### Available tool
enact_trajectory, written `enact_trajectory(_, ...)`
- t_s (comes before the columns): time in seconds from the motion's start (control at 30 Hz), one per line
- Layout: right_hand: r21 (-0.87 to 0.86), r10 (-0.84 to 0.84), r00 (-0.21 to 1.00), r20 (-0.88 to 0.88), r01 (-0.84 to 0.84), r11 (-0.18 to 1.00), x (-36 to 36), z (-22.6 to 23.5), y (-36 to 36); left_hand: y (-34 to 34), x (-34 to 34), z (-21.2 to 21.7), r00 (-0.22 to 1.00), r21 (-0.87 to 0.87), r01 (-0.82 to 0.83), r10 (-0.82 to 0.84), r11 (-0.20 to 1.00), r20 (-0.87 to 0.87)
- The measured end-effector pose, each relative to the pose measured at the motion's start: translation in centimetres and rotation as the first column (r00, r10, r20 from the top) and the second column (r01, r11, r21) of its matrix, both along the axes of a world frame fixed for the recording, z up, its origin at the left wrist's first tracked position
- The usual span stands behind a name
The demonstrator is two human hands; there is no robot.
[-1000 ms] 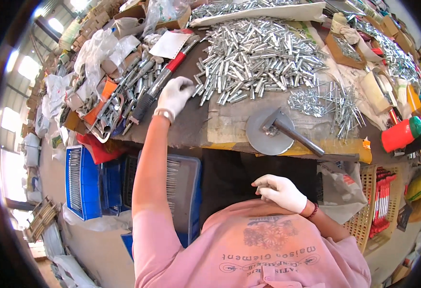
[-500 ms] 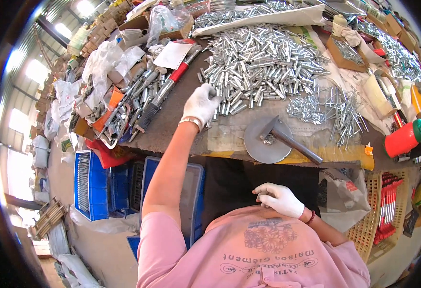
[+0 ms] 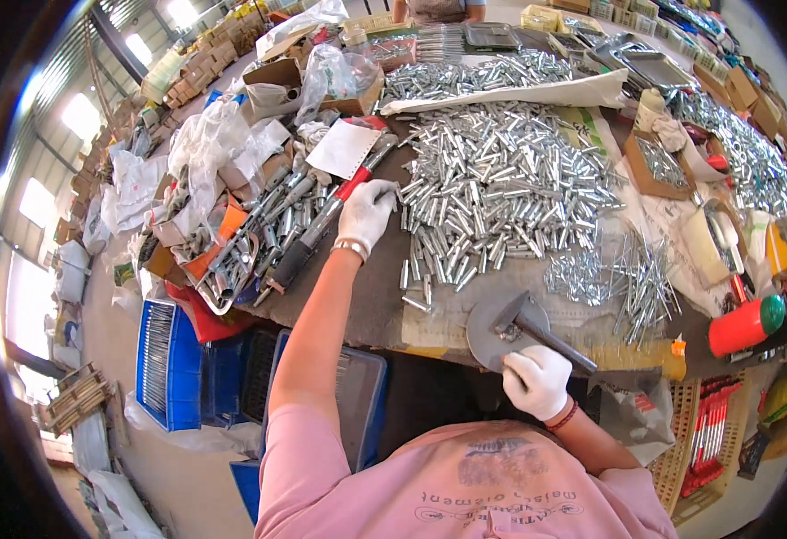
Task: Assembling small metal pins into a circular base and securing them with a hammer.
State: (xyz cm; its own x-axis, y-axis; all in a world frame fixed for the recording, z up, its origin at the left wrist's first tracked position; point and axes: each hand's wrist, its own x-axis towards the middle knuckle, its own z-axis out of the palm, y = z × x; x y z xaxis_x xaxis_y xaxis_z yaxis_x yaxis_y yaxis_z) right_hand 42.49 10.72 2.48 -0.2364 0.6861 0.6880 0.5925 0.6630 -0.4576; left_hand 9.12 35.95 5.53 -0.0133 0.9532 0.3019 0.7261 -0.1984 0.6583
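My left hand (image 3: 366, 216), in a white glove, is beside the left edge of a wide heap of silvery metal sleeves (image 3: 510, 180). Its fingers are bent together; whether a small piece sits in them I cannot make out. My right hand (image 3: 538, 383), also gloved in white, is closed at the table's front edge, by a round grey metal disc (image 3: 485, 340). Whatever that hand may hold is hidden. A hammer (image 3: 555, 344) lies over the disc, its handle pointing to the near right, just above my right hand. One loose sleeve (image 3: 417, 304) lies near the disc.
Thin metal pins (image 3: 649, 292) lie right of the heap. A red bar tool (image 3: 330, 216) and clutter cover the table's left. At right stand a cardboard box (image 3: 658, 164) and a red canister with green lid (image 3: 746, 325). Blue bins (image 3: 169, 364) stand below left.
My right hand has moved up from in front of my chest to the disc's near edge, its fingers now curled. My left hand sits farther from the heap. The view has tilted up.
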Motion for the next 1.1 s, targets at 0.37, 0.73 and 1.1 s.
enact_trajectory(0.37, -0.068, -0.033, 0.996, 0.079, 0.038, 0.997, 0.1, -0.3, 0.1, 6.7, 3.9, -2.4, 0.996, -0.112, -0.012, 0.022, 0.994, 0.087)
enact_trajectory(0.73, -0.035, -0.021, 1.0, 0.021, 0.022, 0.999, -0.3, 0.1, 0.5, -1.4, 6.3, -1.6, 0.991, -0.064, 0.095, -0.089, 0.993, 0.095)
enact_trajectory(1.1, -0.008, -0.041, 0.999, -0.017, 0.041, 0.999, -0.1, -0.3, 0.7, -9.9, 13.7, 0.8, 0.924, 0.194, 0.382, -0.381, 0.904, -0.045)
